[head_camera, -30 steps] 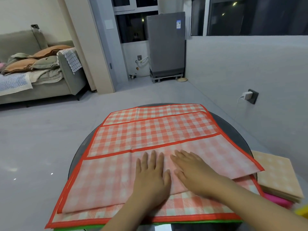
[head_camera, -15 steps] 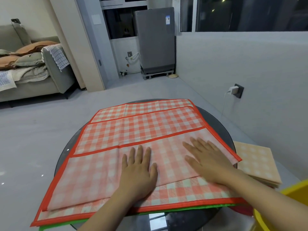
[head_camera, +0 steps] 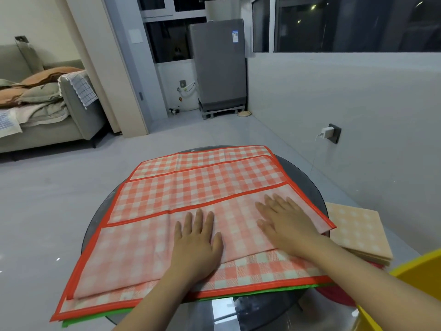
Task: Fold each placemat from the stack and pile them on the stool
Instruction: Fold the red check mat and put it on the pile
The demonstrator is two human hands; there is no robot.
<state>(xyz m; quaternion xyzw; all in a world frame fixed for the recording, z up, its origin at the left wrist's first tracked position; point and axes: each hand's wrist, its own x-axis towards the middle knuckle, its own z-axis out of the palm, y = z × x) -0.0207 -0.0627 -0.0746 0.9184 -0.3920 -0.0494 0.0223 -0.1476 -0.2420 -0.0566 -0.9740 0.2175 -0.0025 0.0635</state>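
Flat and spread, both sets of fingers lie on the cloth, gripping nothing: my left hand [head_camera: 195, 244] presses palm-down near the middle of the folded orange placemat [head_camera: 152, 247], and my right hand [head_camera: 286, 225] presses the same folded layer further right, short of its right edge. From the head view, the only one I have, I judge I am flattening the first fold of the top mat. Its paler underside faces up beneath my palms, and its red border runs just beyond my fingertips.

Under it the stack [head_camera: 202, 182] of unfolded checked mats spreads away from me over the round glass table [head_camera: 307, 177], with a green edge [head_camera: 95, 318] peeking out at the bottom, nearest me. Off past my right hand, lower down, sits a pile of folded pale orange mats [head_camera: 358, 230]; I cannot see what carries it. Next I expect to need a second fold across, so my fingers must pinch one end and bring it over squarely.
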